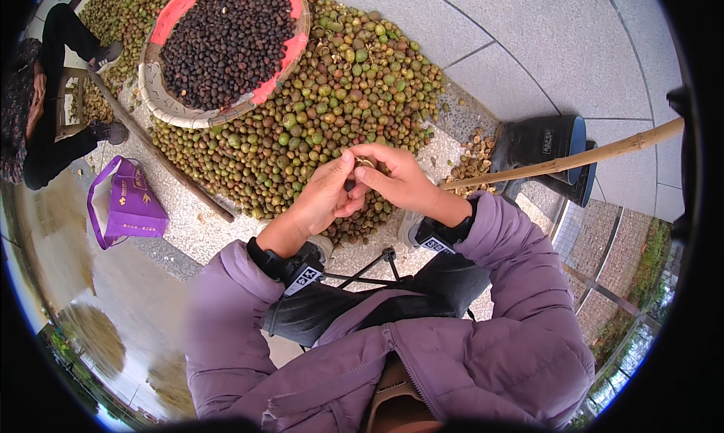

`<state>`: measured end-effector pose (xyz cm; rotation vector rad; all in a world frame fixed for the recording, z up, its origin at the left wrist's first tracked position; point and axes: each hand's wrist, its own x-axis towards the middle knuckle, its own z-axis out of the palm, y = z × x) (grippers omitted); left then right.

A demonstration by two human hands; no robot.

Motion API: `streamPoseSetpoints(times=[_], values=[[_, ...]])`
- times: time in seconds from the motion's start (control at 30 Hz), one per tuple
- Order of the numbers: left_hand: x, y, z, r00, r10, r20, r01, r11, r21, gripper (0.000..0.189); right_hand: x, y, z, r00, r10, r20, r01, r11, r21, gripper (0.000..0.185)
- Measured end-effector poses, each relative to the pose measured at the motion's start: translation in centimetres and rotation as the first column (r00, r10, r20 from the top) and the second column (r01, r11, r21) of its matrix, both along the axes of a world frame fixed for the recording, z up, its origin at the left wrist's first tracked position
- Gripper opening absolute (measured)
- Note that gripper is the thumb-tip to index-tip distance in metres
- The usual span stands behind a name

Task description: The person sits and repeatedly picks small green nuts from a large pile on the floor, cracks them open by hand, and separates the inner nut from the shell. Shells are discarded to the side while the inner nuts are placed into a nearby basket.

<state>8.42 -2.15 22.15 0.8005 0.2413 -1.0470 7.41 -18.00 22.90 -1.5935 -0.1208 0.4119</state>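
Note:
Both my hands meet in the middle of the view, above the near part of a heap of green and brown round fruits point(339, 102). Between the fingers of my left hand point(325, 193) and my right hand point(396, 178) is a small husked fruit point(363, 162), its pale cut rim showing; a dark seed point(349, 185) sits just below it, against the left fingers. Fingers partly hide both. Beyond the hands, a woven basket point(180, 118) with a red and white lining rests on the heap, filled with dark round seeds point(226, 43).
Empty husks point(472, 156) lie by black rubber boots point(537, 150) at the right, where a bamboo pole point(565, 160) slants across. A wooden stick point(161, 156) edges the heap; a purple bag point(133, 204) stands beside it. Another person point(39, 111) sits at the far left.

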Motion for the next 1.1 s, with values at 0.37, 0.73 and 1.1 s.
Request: streamPoseSetpoints(times=[0.37, 0.73, 1.1], values=[[-0.5, 0.1, -0.7, 0.996, -0.08, 0.031, 0.08, 0.997, 0.012, 0.026, -0.6, 0.7, -1.4, 0.979, -0.068, 0.193, 0.093, 0.988, -0.124, 0.016], [0.3, 1.7, -3.3, 0.861, 0.429, -0.274, -0.414, 0.903, 0.113, 0.016, 0.7, -0.8, -0.6, 0.814, -0.221, -0.538, 0.378, 0.904, 0.201, 0.023], [8.1, 6.9, -0.1, 0.639, 0.751, -0.167, -0.763, 0.592, -0.26, 0.072, 1.0, -2.1, -2.3, 0.72, -0.124, -0.683, 0.262, 0.96, 0.101, 0.013]])
